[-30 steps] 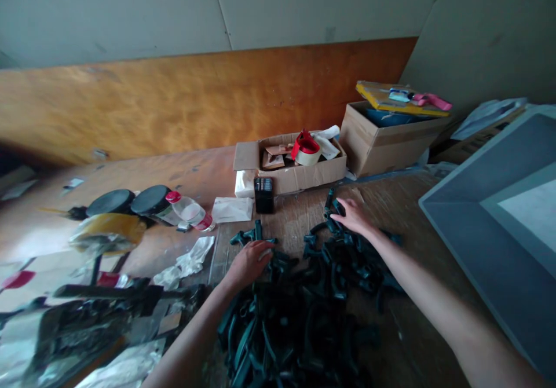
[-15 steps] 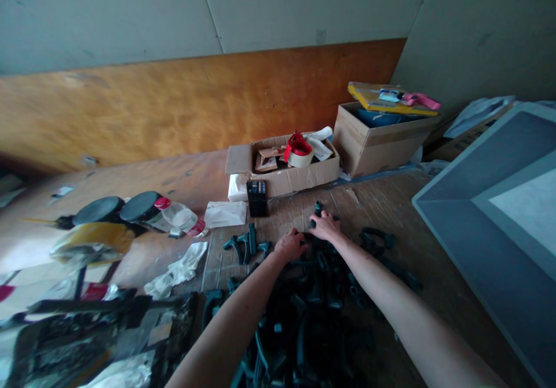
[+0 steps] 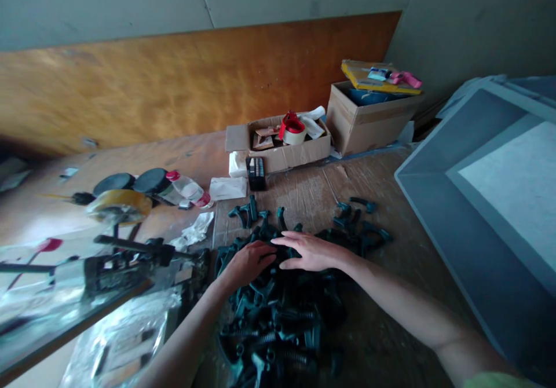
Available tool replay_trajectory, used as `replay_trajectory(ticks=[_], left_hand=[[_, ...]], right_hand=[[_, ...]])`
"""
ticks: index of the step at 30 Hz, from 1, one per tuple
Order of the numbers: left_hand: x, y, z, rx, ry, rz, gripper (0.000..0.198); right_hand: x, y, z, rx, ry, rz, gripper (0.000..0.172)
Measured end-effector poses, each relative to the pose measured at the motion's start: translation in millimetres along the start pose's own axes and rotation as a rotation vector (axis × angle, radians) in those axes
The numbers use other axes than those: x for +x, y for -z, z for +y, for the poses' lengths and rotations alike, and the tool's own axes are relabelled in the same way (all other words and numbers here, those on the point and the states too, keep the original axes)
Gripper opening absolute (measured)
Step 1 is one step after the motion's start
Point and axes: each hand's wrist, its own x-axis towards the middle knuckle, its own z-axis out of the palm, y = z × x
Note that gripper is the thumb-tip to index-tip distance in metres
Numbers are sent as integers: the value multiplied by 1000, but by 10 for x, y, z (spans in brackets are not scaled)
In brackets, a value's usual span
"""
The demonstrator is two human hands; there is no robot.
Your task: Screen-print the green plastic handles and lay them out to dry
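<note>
A heap of dark, handle-like parts (image 3: 282,324) lies on the table in front of me, some with ribbed, spring-like sections. My left hand (image 3: 251,262) rests over the heap's upper left, fingers slightly bent and apart, with nothing visible in them. Beside it, my right hand (image 3: 310,251) reaches in from the right, its fingers spread toward the left hand and no part held. Loose curved pieces (image 3: 247,212) lie just beyond the heap. More of the dark pieces (image 3: 362,226) are scattered to the right of my right hand.
A large grey bin (image 3: 434,202) stands tilted at right. Behind are an open carton (image 3: 299,156) with tape, a taller cardboard box (image 3: 369,124) and a small black box (image 3: 256,175). At left are a bottle (image 3: 189,190), a yellow tape roll (image 3: 119,205) and a tape dispenser frame.
Both hands have come back toward me from the far edge of the heap, moving left. My right hand's fingers have spread. The view has shifted, showing more of the heap.
</note>
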Motion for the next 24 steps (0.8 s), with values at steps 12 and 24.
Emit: replay_trajectory(ticks=[12,24], left_hand=[[-1537,-1094,262,57,306,573,51],[-1932,-1953,325,164,265,505,72]], right_hand=[[-1219,-184,2196,-108,-739,958,62],[-623,-673,1274,-126,-642,653,49]])
